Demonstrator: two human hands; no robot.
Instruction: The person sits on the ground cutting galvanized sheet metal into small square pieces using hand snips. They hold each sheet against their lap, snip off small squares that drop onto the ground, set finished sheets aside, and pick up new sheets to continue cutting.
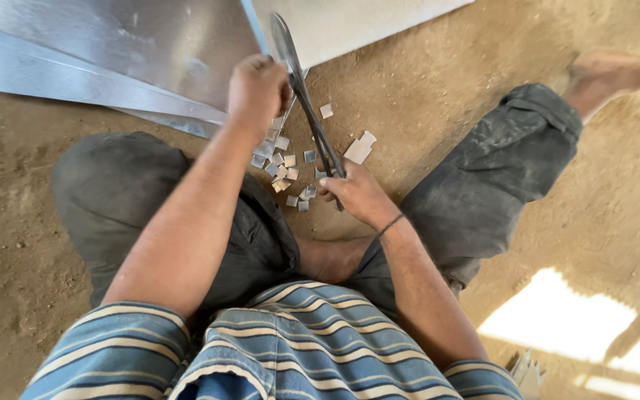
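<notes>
Your right hand [358,194] is wrapped tight around the lower handles of the long metal shears [307,104], fingers curled closed on them, thumb side up. The shears run up and away from you, blades pointing toward the top of the view, and the handles look pressed close together in your grip.

Your left hand [257,90] is balled into a closed fist right beside the blades. It's clamped on a narrow metal strip [278,126] that hangs out below the fist, though your fingers hide most of it, so I can't tell exactly how you're pinching it. The two hands are apart, left one further out, right one nearer your lap.

Under both hands there's a scatter of small cut metal squares [288,161] lying on the dirt floor [424,96] between your knees. The big metal sheet [112,52] lies on the ground just past your left hand, its edge close to your fist.
</notes>
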